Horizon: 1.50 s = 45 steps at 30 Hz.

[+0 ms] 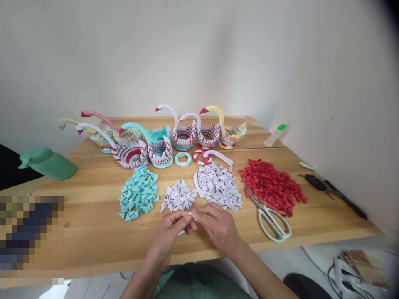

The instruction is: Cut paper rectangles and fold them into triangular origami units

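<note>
My left hand (pixel 176 226) and my right hand (pixel 216 224) meet near the table's front edge. Between their fingertips they pinch a small white folded paper piece (pixel 192 215), mostly covered by the fingers. A bit of white paper (pixel 181 233) shows below my left hand. Just beyond the hands lies a small pile of white paper triangles (pixel 179 196), with a larger white pile (pixel 220 187) to its right. Turquoise triangles (pixel 139 195) are heaped on the left, red ones (pixel 272 185) on the right.
Several folded-paper swans (pixel 183 139) stand along the back. In front of them lie a turquoise-white ring (pixel 183 159), a red-white ring (pixel 199 158) and a curved white strip (pixel 220 157). Scissors (pixel 276 224) lie right, keys (pixel 316 182) farther right, a green bottle (pixel 50 164) left.
</note>
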Available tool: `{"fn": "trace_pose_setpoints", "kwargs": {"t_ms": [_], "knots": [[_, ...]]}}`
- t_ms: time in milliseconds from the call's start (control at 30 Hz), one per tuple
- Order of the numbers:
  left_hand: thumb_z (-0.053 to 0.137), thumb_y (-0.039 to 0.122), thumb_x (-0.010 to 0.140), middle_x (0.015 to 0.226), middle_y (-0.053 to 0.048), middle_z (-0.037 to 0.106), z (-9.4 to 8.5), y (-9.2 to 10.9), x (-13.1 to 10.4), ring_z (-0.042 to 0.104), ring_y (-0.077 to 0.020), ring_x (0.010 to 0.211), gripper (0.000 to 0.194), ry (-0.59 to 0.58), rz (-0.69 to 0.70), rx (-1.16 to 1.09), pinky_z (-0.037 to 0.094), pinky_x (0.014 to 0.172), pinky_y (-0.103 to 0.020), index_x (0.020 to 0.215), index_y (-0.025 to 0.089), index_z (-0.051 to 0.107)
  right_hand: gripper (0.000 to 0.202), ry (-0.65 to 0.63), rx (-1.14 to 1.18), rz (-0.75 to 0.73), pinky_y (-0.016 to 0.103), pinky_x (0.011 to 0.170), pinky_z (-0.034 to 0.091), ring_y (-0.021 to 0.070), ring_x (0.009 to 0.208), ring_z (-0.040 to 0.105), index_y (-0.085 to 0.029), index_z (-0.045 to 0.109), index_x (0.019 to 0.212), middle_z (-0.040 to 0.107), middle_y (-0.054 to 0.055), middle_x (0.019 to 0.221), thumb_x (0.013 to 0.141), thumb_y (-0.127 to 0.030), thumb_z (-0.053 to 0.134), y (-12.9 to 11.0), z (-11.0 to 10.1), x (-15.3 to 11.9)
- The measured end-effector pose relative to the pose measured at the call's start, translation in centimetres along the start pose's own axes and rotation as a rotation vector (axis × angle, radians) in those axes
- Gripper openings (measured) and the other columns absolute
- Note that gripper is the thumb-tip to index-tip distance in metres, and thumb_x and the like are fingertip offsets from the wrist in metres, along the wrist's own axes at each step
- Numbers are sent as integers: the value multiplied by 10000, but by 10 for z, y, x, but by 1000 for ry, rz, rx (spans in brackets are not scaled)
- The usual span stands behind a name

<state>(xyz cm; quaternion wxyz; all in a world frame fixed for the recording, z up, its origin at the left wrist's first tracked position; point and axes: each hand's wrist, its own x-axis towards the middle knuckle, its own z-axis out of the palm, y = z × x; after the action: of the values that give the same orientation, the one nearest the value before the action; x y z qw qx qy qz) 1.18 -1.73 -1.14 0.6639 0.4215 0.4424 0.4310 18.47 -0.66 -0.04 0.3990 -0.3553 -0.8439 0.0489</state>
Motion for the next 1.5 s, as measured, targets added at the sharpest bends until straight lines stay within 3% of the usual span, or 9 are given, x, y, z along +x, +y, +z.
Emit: {"fn": "trace_pose_setpoints", "kwargs": {"t_ms": [233,467,600,767,967,1100,1233,1500], "knots": [[664,427,809,728,-48,688,0,7,-6,563,-144,688,283,-8,39,95,454,683,-246,760,151,703,161,-62,268,152,299,734,467,173,821,615,-214,674,1040,705,45,887,950,-174,547,5,-2,-1],[674,399,785,718,-40,689,2,2,-3,578,-149,667,256,39,54,85,467,663,-255,857,154,702,205,-171,321,326,269,697,418,155,754,576,-202,604,825,638,13,774,983,-202,474,3,-12,6],[668,359,771,720,-40,688,3,5,0,577,-159,663,208,125,166,273,457,639,-256,821,160,701,208,-211,273,318,276,697,403,164,765,563,-204,564,832,624,18,790,994,-209,433,4,-10,4],[610,319,801,613,-17,628,3,14,0,531,-147,607,223,161,280,500,412,602,-244,641,168,647,238,-241,279,341,279,689,399,171,764,563,-196,581,796,622,24,775,986,-236,444,1,-10,8],[601,284,775,595,-6,584,-2,13,1,501,-139,595,194,183,259,395,399,590,-236,619,169,598,331,-291,648,606,267,693,457,166,759,620,-183,675,892,685,29,813,972,-423,462,3,-17,15],[608,271,762,607,-6,572,-4,7,3,500,-141,606,168,231,262,343,397,589,-235,630,170,582,422,-298,748,679,260,621,430,150,663,567,-161,687,903,655,27,738,941,-522,470,6,-14,11],[601,268,781,609,-4,566,-2,6,1,499,-142,606,172,217,267,358,397,588,-235,640,173,576,335,-258,794,742,225,529,340,110,567,457,-164,661,809,543,-24,621,881,-482,584,3,-8,8],[567,304,818,630,-13,597,2,12,-1,523,-151,622,202,133,305,505,406,610,-245,671,171,605,251,-183,666,767,231,575,370,117,596,461,-169,594,709,515,-28,624,875,-352,548,-5,-5,10]]}}
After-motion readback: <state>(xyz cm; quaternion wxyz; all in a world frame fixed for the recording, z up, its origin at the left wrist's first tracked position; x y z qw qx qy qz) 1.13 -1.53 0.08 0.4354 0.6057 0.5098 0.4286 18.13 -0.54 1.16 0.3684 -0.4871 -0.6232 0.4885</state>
